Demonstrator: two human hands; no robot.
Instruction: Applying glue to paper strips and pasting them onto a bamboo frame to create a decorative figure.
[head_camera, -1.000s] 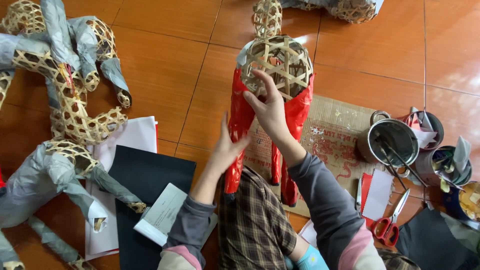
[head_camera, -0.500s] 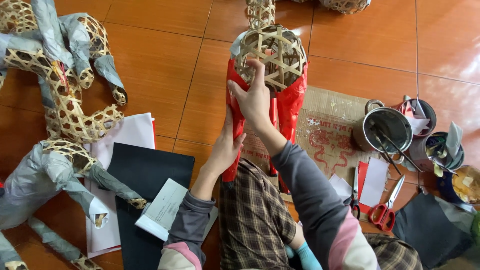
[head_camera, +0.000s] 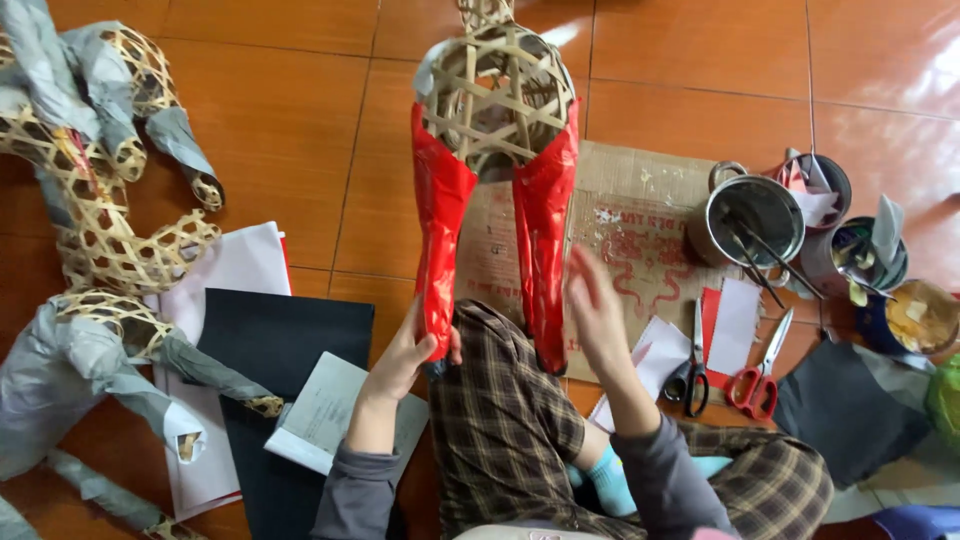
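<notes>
A woven bamboo frame stands on the floor in front of my knees, its two legs wrapped in shiny red paper. My left hand grips the lower end of the left red leg. My right hand hovers blurred and open just right of the right red leg, holding nothing, above a sheet of cardboard.
Two pairs of scissors lie right of my knee beside white and red paper scraps. A metal pot with brushes and several tins stand at right. Grey-papered bamboo figures lie at left, with black paper and white sheets.
My right hand has come down off the top of the bamboo frame to beside the right red leg. The view has closed in on the frame.
</notes>
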